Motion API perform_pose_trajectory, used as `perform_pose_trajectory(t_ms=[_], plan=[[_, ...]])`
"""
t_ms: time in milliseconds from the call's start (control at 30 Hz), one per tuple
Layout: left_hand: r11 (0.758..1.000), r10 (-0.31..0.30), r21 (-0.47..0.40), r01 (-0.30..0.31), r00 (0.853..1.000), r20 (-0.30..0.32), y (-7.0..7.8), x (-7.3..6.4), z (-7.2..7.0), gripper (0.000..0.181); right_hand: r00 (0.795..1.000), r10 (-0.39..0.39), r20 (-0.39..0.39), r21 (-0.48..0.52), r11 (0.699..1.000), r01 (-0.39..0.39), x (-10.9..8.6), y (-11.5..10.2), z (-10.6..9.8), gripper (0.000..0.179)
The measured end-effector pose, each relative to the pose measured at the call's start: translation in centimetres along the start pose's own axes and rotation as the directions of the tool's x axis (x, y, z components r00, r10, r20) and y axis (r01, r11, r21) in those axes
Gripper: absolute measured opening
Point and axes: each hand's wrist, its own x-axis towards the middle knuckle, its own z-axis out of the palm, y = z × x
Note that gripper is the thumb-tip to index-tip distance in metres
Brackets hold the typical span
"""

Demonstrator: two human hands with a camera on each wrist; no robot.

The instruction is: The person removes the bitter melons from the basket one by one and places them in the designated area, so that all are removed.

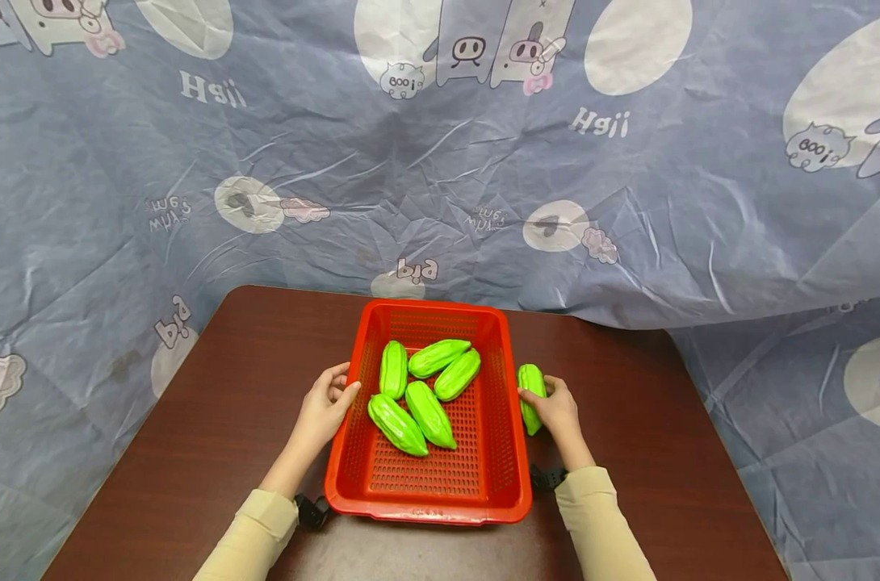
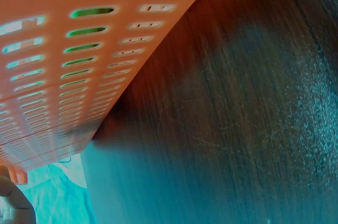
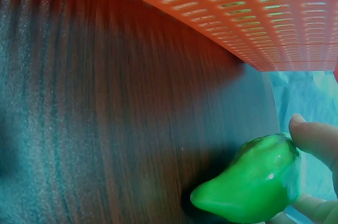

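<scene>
A red plastic basket (image 1: 425, 513) with slotted walls sits on the table, holding several bright green ridged gourds (image 1: 429, 415). My left hand (image 1: 324, 405) grips the basket's left rim, thumb at the edge and fingers curled against the outside. In the left wrist view, a finger shows at the lower left beside the slotted wall (image 2: 79, 71). Just outside the right wall, my right hand (image 1: 559, 406) holds another green ridged gourd (image 1: 530, 379) between thumb and fingers. The right wrist view shows this gourd (image 3: 253, 182) with its tapered end pointing left, close over the wood.
The dark brown wooden table (image 1: 266, 347) extends on both sides of the basket. Behind it hangs a wrinkled grey-blue cloth (image 1: 411, 161) with cartoon prints, reaching the table's back edge. Black wrist straps (image 1: 546, 478) sit close to the basket's sides.
</scene>
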Motion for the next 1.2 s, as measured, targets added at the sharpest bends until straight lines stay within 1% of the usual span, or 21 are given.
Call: perform_pose_trajectory(t_ms=[300, 500, 600, 767, 1033, 1200], plan=[[1.0, -0.001, 0.001, 0.001, 1.0, 0.002, 0.1, -0.1, -0.1, 0.048, 1.0, -0.007, 0.016, 0.015, 1.0, 0.006, 0.0, -0.1, -0.1, 0.08], [1.0, 0.003, -0.001, -0.003, 1.0, 0.0, 0.1, -0.1, -0.1, 0.049, 0.999, -0.021, 0.025, 0.02, 1.0, 0.02, -0.2, -0.4, -0.8, 0.08], [1.0, 0.011, 0.001, -0.011, 1.0, -0.006, 0.1, -0.1, -0.1, 0.049, 0.999, -0.03, 0.025, 0.017, 0.999, 0.03, -0.3, -0.8, -1.3, 0.079], [1.0, 0.017, -0.004, -0.017, 1.0, -0.006, 0.1, -0.1, -0.1, 0.05, 0.999, -0.02, 0.037, 0.033, 0.999, 0.019, -0.8, -1.6, -2.3, 0.079], [1.0, -0.004, -0.006, 0.004, 1.0, 0.01, 0.2, -0.1, -0.1, 0.049, 0.997, -0.044, 0.067, 0.082, 0.996, 0.039, -1.4, -3.2, -4.0, 0.078], [1.0, -0.001, -0.009, 0.001, 1.0, 0.01, 0.1, -0.1, -0.1, 0.049, 0.995, -0.067, 0.073, 0.111, 0.992, 0.058, -1.6, -4.4, -4.5, 0.078]])
